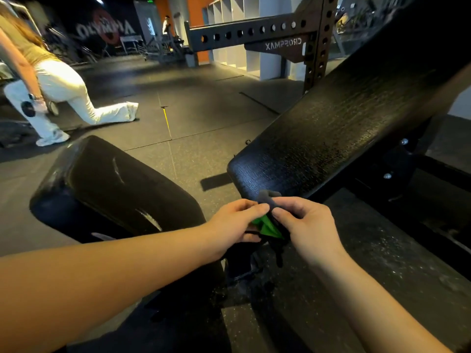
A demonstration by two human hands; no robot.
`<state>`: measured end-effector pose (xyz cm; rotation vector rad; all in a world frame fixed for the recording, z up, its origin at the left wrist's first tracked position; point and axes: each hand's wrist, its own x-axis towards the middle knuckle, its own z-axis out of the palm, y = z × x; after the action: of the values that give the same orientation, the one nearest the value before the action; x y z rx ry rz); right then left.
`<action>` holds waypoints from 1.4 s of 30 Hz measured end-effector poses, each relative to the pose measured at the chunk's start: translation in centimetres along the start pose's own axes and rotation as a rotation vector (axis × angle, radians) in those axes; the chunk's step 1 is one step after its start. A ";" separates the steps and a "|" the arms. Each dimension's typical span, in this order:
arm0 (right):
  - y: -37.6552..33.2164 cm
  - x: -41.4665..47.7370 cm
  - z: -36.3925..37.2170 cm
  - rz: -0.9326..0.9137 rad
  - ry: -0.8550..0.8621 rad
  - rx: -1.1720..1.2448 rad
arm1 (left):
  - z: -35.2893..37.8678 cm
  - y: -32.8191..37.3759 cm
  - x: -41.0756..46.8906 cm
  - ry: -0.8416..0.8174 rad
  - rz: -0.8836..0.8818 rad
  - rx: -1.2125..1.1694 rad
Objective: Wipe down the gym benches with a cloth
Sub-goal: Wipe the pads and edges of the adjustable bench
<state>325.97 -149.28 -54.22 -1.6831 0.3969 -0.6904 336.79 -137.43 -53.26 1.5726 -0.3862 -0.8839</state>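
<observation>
Both of my hands hold a small dark cloth (270, 200) with a bright green fold (266, 226) just below the low end of a black inclined bench pad (331, 128). My left hand (233, 220) pinches the cloth from the left with curled fingers. From the right, my right hand (305, 222) pinches it between thumb and forefinger. A second black padded seat (119, 189) lies to the left, under my left forearm. Part of the cloth hangs down dark between my hands.
The bench's black metal frame (402, 159) with bolts runs right. A perforated rack beam (254, 31) stands behind the pad. A person in white trousers (63, 98) lunges with a dumbbell at the far left. Dark rubber floor (158, 98) stretches between.
</observation>
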 end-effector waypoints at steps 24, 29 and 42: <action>6.2 2.0 3.0 -0.286 0.246 -1.033 | -2.6 -1.4 13.5 0.710 0.095 -0.189; 6.4 1.9 3.0 -0.308 0.256 -1.012 | -0.3 -4.7 9.8 0.711 0.090 -0.068; 6.6 2.3 1.4 -0.372 0.232 -0.993 | 1.1 -2.8 9.1 0.817 -0.026 -0.086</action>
<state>329.36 -151.07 -60.26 -2.6669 0.6642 -1.0648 341.32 -143.87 -58.78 1.7121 0.2539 -0.2165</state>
